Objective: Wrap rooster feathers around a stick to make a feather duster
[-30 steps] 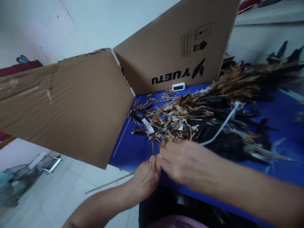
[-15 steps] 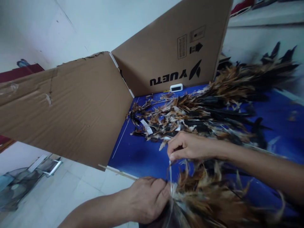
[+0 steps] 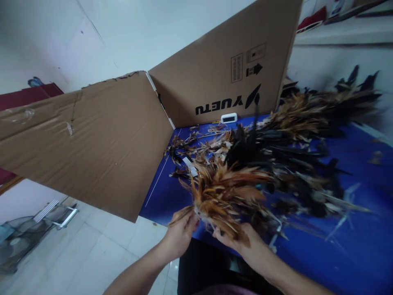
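My left hand is closed around the bound stem end of a feather bundle, raised at the near edge of the blue tabletop. Rust-brown feathers fan out from the grip, and dark ones point away at the back. Beneath the bundle, my right hand has its fingers curled against the lower feathers close to the stems; some of the fingers are covered. Loose brown and black feathers lie behind and to the right, along with a white paper strip.
Two cardboard panels stand along the left and back of the blue tabletop. A small white device rests by the back panel. A large feather heap fills the far right. A fan is on the tiled floor.
The bundle has been lifted and turned, its feathers now pointing up and away. My right hand has left the pale strand it was pulling up and come down under the bundle.
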A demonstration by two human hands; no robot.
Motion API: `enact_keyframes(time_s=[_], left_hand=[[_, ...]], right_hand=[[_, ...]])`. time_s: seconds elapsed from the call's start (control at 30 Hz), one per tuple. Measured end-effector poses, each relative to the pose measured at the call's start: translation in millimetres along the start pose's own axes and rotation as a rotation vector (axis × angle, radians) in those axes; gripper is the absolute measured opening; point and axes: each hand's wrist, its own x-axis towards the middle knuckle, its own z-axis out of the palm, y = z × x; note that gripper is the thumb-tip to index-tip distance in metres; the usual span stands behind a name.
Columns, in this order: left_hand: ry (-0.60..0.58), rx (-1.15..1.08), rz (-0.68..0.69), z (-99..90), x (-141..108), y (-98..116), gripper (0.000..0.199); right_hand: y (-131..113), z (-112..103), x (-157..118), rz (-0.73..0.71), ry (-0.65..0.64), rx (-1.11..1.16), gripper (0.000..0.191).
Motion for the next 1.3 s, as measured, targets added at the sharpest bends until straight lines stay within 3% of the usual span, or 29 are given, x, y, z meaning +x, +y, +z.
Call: enact_keyframes(time_s=[0.07,0.13,0.3,0.43,0.53,0.8,0.93,1.13,1.3], left_hand=[[-0.038,-0.173,-0.161,5.8,2.1,-5.6,0.039],[-0.056,-0.32,-0.249,11.0,3.6,-9.6,0.043],[-0.075,-0.492,-0.307,18.5,6.3,-16.4,0.044],[-0.065,-0.494,-0.324,20.9,8.1,-23.1,0.044],[-0.024,-0.366,-0.302,23.7,8.9,-26.7,0.041],[0.151,0.103,-0.076,32.8,16.3,-20.2,0.033],[0.221,0.096,0.037,36.6,18.1,-20.1,0.028],[0.258,0.038,0.048,46.0,12.5,-19.0,0.026],[0.285,0.059,0.034,52.4,6.5,-15.7,0.022]], right_hand=[[5.0,3.4,-5.6,0.097,-0.021,0.016,0.031],[11.0,3.4,-7.7,0.091,0.001,0.031,0.033],[26.2,1.4,-4.4,-0.009,0.07,-0.11,0.032],[22.0,4.1,0.5,-0.046,0.133,-0.182,0.033],[17.8,10.2,4.9,-0.148,0.235,-0.28,0.031],[25.9,25.4,23.0,-0.215,0.452,-0.46,0.04],[21.3,27.8,24.1,-0.235,0.454,-0.454,0.04],[18.4,26.0,21.8,-0.261,0.394,-0.454,0.035],[20.5,23.4,23.4,-0.341,0.516,-0.559,0.037]])
